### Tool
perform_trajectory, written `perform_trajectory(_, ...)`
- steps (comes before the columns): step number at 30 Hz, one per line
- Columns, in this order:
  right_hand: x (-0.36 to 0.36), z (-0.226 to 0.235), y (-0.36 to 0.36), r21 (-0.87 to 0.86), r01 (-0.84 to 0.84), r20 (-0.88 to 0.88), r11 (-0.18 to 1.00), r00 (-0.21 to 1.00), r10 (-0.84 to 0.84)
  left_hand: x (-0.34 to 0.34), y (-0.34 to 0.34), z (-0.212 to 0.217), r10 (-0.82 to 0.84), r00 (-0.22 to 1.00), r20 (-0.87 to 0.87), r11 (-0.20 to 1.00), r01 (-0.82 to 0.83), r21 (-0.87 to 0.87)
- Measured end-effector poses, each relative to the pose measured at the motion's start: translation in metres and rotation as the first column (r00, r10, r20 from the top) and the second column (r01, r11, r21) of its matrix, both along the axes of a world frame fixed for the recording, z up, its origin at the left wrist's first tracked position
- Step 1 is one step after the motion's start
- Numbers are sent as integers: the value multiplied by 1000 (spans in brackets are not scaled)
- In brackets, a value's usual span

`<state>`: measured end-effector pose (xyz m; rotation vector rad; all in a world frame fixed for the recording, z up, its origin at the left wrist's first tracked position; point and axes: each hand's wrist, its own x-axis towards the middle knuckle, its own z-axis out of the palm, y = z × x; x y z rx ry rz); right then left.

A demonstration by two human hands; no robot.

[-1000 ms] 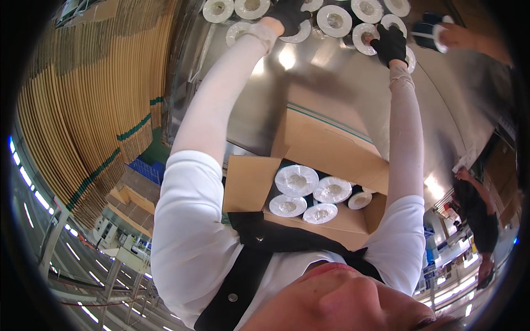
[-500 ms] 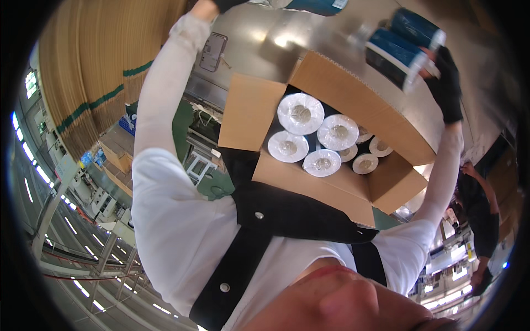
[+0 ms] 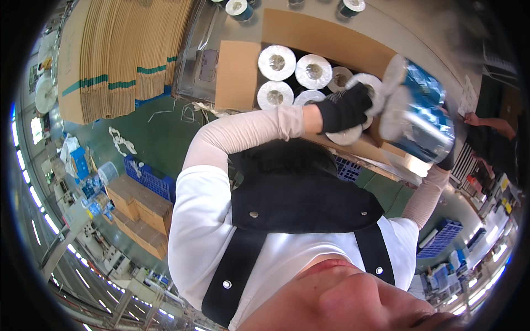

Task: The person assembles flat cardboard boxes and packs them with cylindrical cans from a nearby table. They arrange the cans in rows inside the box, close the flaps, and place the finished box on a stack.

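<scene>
Head view shows blue-wrapped rolls [image 3: 424,128], any lettering blurred past reading.

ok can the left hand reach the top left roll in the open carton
Probably yes: the left hand is over the carton and nothing covers the top left roll, though the hand seems to touch another roll.

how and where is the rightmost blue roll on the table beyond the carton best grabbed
Likely around the blue side of that roll, just below its white end, coming from above over the carton's far flap. It stands upright, white end up, apart from the other rolls beyond that flap, so fingers should fit around it.
</scene>
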<state>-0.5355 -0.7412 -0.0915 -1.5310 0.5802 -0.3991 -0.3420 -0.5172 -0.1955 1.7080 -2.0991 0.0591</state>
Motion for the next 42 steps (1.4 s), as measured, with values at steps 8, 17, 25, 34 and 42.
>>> perform_trajectory(8, 11, -9, 56, -739, -606, -527, 295, 792, 309, 3, 13, 14, 107, 903, 416, 943, -225, 244)
perform_trajectory(17, 24, -116, 49, -782, -467, -307, 412, 865, 397, 36, 37, 3, 175, 971, -164, 905, -93, 416)
perform_trajectory(25, -133, -207, 1, -868, -204, -433, 452, 758, -488, 159, 248, -13, 945, 11, -326, 164, -880, 445)
perform_trajectory(34, 35, -124, 68, -946, -71, -68, 316, 997, 22, 51, 182, 85, 843, 532, -75, 477, -677, 561)
perform_trajectory(42, 138, -126, 18, -989, -84, -93, 120, 993, -70, 22, 183, 59, 842, 527, -111, 527, -763, 374)
